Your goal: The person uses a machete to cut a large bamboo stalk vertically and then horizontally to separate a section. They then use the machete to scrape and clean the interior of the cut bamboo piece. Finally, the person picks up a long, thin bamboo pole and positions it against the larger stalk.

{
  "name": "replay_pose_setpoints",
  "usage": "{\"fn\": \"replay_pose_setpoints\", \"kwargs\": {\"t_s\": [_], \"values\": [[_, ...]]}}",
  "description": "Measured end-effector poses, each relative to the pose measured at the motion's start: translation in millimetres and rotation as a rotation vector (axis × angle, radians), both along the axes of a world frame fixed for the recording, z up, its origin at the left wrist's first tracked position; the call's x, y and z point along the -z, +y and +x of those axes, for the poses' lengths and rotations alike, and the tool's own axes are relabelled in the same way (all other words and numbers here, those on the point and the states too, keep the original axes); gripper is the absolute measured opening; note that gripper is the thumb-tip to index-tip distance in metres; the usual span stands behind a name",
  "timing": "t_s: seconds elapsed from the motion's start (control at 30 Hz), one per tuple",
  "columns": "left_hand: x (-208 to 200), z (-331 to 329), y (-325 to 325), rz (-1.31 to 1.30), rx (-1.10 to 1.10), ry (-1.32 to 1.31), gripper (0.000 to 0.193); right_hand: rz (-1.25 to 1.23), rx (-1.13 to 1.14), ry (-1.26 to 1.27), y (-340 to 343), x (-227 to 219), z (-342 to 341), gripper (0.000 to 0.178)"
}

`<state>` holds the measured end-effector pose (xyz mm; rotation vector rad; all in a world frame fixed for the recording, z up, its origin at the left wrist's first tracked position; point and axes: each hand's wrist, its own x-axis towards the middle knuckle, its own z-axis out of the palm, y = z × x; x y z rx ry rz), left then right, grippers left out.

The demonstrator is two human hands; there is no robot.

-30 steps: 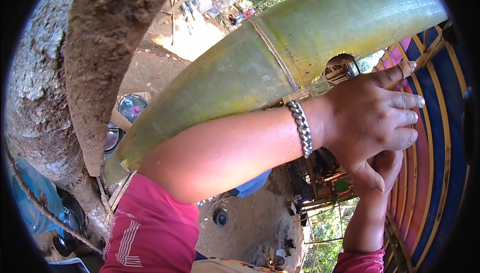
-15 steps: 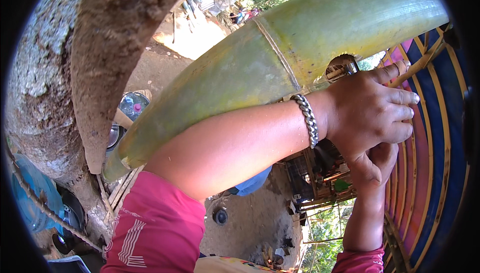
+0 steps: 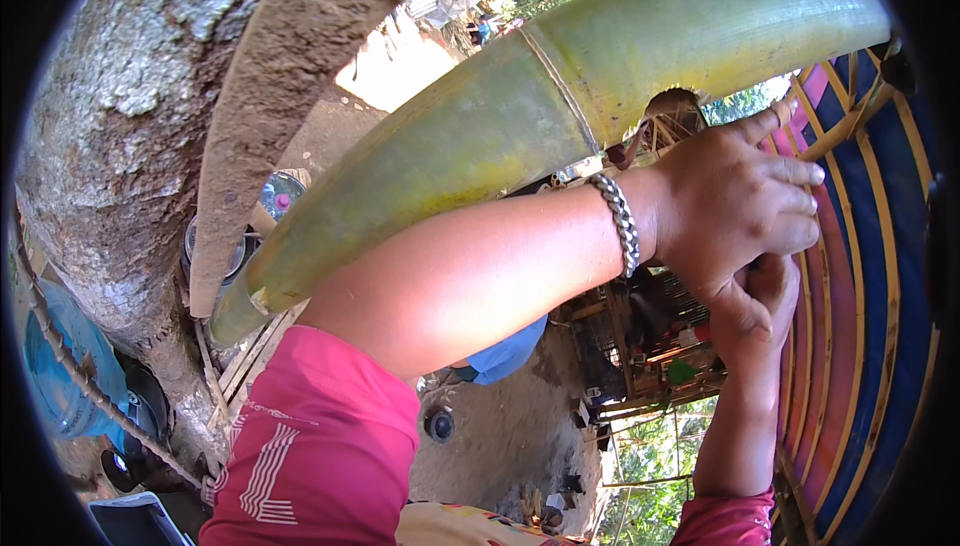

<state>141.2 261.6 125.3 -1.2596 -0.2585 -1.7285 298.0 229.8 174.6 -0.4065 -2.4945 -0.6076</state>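
Beside green bamboo [image 3: 450, 136], left hand [image 3: 742, 191]

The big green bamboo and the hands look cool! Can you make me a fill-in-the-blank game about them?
1. The main colour of the bamboo is ____.
2. Higher or lower? The right hand shows ____ in the picture than the left hand.
3. Left or right? The hand nearer the bracelet is the ____ one.
4. The trunk is on the picture's left; the striped sheet is on its ____.

Missing words: green; lower; left; right.
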Motion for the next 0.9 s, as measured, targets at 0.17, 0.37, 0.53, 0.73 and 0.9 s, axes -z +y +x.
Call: {"fn": "replay_pose_setpoints", "kwargs": {"t_s": [0.17,0.37,0.53,0.73,0.9], "values": [[-2,-18,-1,-0.064,-0.091,0.019,0.086,-0.101,0.094,0.041,16,-3,-10,0.027],[4,-3,0,-0.113,-0.035,0.078,0.085,-0.159,-0.003,0.199,17,14,-2,0.028],[2,-12,1,-0.163,-0.076,0.079,0.08,-0.208,-0.108,0.111,21,9,-12,0.03],[1,-2,0,-0.101,-0.059,0.054,0.075,-0.15,-0.072,0.056,8,5,-5,0.032],[-3,-4,5,-0.15,-0.09,0.049,0.078,-0.329,-0.128,0.093,24,3,-5,0.031]]}}
